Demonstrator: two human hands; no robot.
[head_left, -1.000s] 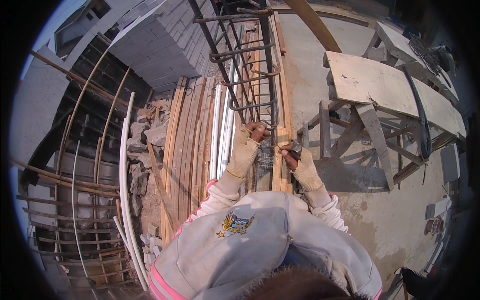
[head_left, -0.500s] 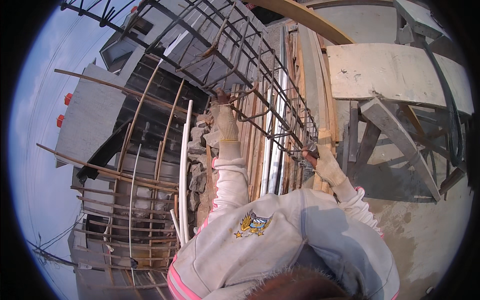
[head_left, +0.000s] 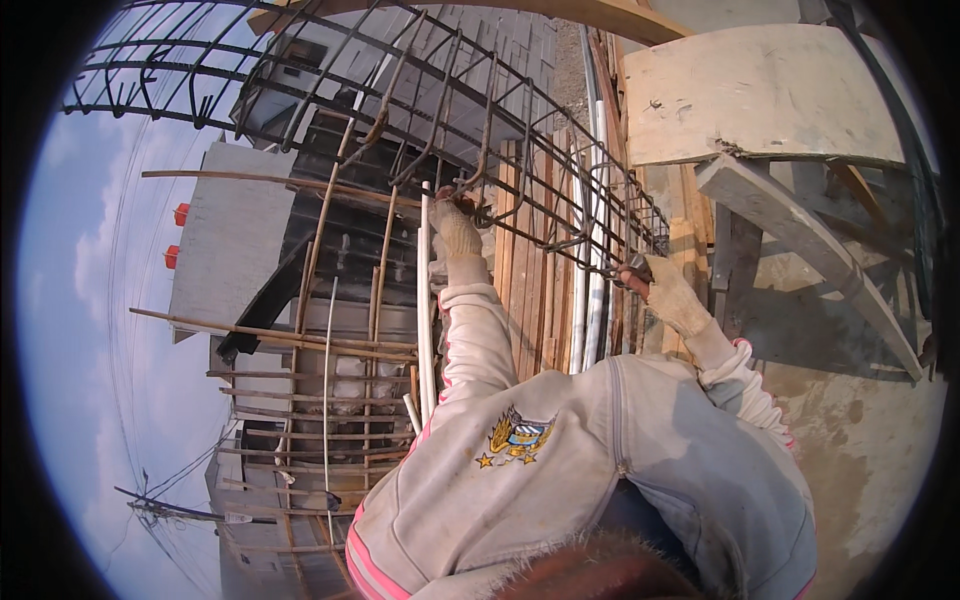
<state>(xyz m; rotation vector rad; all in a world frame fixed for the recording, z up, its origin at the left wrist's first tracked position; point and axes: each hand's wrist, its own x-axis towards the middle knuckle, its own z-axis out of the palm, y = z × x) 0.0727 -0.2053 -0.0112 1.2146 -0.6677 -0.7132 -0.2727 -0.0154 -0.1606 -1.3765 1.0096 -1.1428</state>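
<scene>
Hands are spreading apart now: left hand point(head_left: 456, 225), in a worn pale work glove, is closing round a bar of the long rusty steel rebar cage point(head_left: 520, 150), higher than a second ago, while right hand point(head_left: 668, 290) is clamping the cage's lower edge beside stacked wooden planks point(head_left: 530, 270). Cage is tilting upward, apparently being lifted.

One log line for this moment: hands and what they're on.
left hand: gripping rebar cage | right hand: gripping cage bar lower down | below: wooden planks | beside: wooden trestle
</scene>
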